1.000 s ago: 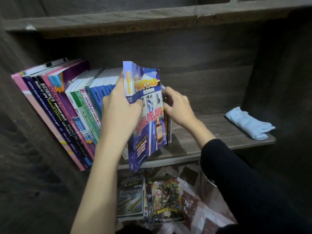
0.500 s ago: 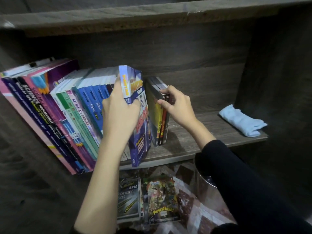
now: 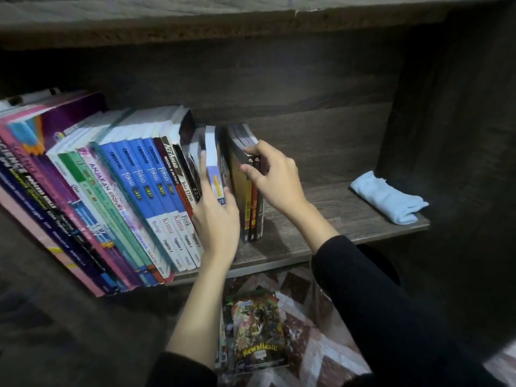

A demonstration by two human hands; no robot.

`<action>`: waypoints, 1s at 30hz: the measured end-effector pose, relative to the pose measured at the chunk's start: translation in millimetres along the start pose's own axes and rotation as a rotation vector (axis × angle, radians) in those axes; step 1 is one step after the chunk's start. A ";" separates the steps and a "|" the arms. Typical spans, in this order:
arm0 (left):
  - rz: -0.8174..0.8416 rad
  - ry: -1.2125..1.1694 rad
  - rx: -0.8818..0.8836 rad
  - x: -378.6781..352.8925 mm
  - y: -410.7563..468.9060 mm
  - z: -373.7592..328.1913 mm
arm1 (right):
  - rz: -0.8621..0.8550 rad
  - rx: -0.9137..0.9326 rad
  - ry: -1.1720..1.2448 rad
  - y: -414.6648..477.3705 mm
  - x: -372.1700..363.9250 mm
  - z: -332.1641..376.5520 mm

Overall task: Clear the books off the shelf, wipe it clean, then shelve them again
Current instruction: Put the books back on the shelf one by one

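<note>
Upright on shelf (image 3: pixel 321 219): blue book (image 3: pixel 213 163), slotted btwn leaning row of textbooks (image 3: pixel 134 191) on L and thin dark books (image 3: pixel 245 191) on R. L hand (image 3: pixel 216 219) gripping its spine, fingers one side, thumb the other. R hand (image 3: pixel 275 177) curled round top front edge of thin dark books. Folded light-blue cloth (image 3: pixel 388 198) at shelf's R end, well apart. Comic (image 3: pixel 257 331) on floor below.

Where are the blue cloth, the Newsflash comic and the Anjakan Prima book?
blue cloth (image 3: pixel 386 198), head view, middle of the fold
Newsflash comic (image 3: pixel 257 331), head view, centre of its cover
Anjakan Prima book (image 3: pixel 107 189), head view, on its spine lettering
</note>
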State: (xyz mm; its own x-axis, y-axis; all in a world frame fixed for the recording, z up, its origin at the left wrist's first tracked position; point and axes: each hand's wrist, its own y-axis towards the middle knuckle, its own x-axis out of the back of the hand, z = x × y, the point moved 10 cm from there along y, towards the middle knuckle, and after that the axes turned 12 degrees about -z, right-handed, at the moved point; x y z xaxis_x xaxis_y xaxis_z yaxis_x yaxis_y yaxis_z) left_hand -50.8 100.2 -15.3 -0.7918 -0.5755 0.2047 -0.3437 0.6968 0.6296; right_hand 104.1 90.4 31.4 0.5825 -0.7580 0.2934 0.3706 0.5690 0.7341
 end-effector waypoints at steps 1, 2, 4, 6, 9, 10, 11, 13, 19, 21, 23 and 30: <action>-0.010 -0.008 -0.019 -0.7 -3.4 -1.5 | -0.006 0.005 0.000 -0.4 -0.3 0.3; -0.013 -0.006 -0.040 -2.7 -6.4 -1.5 | -0.011 0.014 0.001 -1.0 -1.4 0.6; -0.009 0.010 -0.051 -6.4 -9.0 0.1 | -0.014 0.035 -0.002 -2.3 -4.4 2.7; -0.003 0.023 -0.015 -8.7 -8.4 5.7 | -0.005 0.051 -0.016 -3.5 -8.8 6.4; 0.054 0.020 -0.045 -10.6 -12.9 6.8 | 0.017 0.076 -0.032 -3.7 -16.9 13.3; 0.082 0.022 -0.053 -10.4 -14.5 6.6 | 0.024 0.080 -0.031 -3.2 -19.0 14.8; 0.093 0.033 -0.060 -8.3 -14.9 6.6 | 0.029 0.076 -0.028 -2.4 -20.4 15.6; 0.035 0.074 -0.116 4.3 -10.7 3.3 | 0.050 0.048 -0.018 -1.2 -24.6 16.5; -0.081 0.260 -0.275 29.0 -3.5 -15.3 | 0.122 0.051 -0.008 -3.3 -41.1 24.1; -0.169 0.311 -0.320 38.6 0.2 -19.1 | 0.197 -0.028 0.141 -8.8 -45.6 11.1; -0.217 0.303 -0.312 45.9 7.6 -16.7 | 0.256 -0.203 0.345 -22.6 -48.0 -11.8; 0.096 0.479 -0.411 25.9 10.1 2.8 | 0.430 -0.757 0.285 -113.7 -74.8 -109.0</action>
State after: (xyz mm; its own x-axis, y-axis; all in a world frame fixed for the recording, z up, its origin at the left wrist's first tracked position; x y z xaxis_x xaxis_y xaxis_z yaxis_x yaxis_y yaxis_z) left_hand -76.2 93.5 -5.8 -0.4630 -0.7124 0.5273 0.0152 0.5885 0.8084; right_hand 97.2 117.2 -140.7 0.8990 -0.3827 0.2129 0.3976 0.9171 -0.0301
